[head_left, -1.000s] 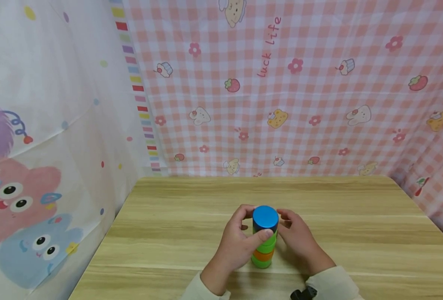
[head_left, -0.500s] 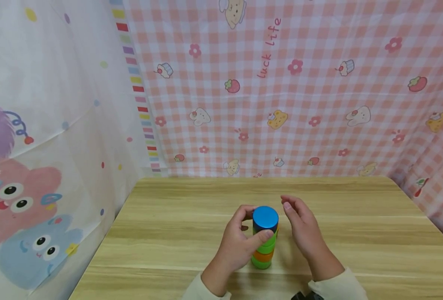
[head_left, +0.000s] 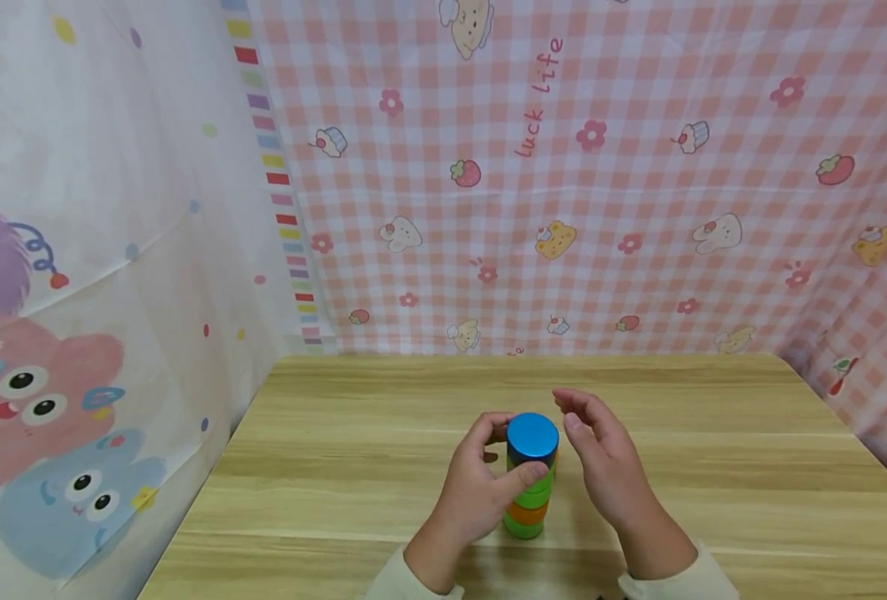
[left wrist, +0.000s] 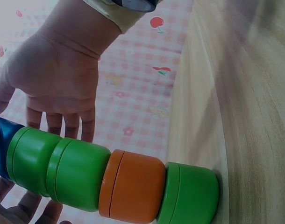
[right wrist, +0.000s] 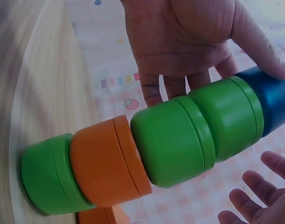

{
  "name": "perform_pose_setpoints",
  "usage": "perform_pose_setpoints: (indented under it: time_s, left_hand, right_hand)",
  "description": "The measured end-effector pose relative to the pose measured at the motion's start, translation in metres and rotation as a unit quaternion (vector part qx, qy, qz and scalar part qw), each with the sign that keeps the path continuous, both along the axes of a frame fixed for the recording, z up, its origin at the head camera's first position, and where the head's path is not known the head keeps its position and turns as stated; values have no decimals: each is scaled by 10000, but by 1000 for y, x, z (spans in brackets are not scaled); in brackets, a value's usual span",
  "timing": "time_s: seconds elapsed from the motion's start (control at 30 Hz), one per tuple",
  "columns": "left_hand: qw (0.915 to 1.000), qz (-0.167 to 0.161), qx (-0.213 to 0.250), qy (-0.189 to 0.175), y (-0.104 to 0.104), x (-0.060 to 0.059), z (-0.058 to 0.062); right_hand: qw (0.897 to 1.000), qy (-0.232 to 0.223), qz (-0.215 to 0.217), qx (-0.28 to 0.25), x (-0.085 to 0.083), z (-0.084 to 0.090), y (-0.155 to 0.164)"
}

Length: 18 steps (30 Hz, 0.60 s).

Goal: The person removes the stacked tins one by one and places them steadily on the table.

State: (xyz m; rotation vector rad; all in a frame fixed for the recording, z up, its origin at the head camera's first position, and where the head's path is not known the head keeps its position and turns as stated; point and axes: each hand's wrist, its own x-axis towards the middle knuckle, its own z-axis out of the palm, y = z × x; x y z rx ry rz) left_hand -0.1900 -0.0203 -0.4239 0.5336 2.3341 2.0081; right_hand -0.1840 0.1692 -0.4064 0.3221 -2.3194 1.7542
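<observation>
In the head view, the right hand (head_left: pixel 612 475) has moved away from the stack (head_left: pixel 531 498), fingers loose; the left hand (head_left: pixel 472 485) pinches its blue cup (head_left: pixel 532 435). Left wrist: it stands on the table (left wrist: pixel 261 140). Right wrist: cups (right wrist: pixel 173 140) look offset; a sideways tug could topple them.

A makeshift booth, shown by cartoon-printed cloths (head_left: pixel 428 200) enclosing a wooden tabletop (head_left: pixel 338 467).

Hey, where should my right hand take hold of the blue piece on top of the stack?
Probably by the curved side of the blue piece, coming level from the right, where your right hand hangs open; your left hand curls around from the left. The piece's flat top shows no knob to pinch. I'd stay above the green piece directly beneath.
</observation>
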Motion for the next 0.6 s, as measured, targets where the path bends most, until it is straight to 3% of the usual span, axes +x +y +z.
perform_pose_setpoints:
  time_s: [0.3,0.6]
  left_hand:
    - [10000,-89,4,-27,-1,-1,0]
    - [9999,-45,-145,-66,0,0,0]
  right_hand:
    - [9995,189,-12,249,5,4,-3]
    - [9991,371,156,96,7,4,-3]
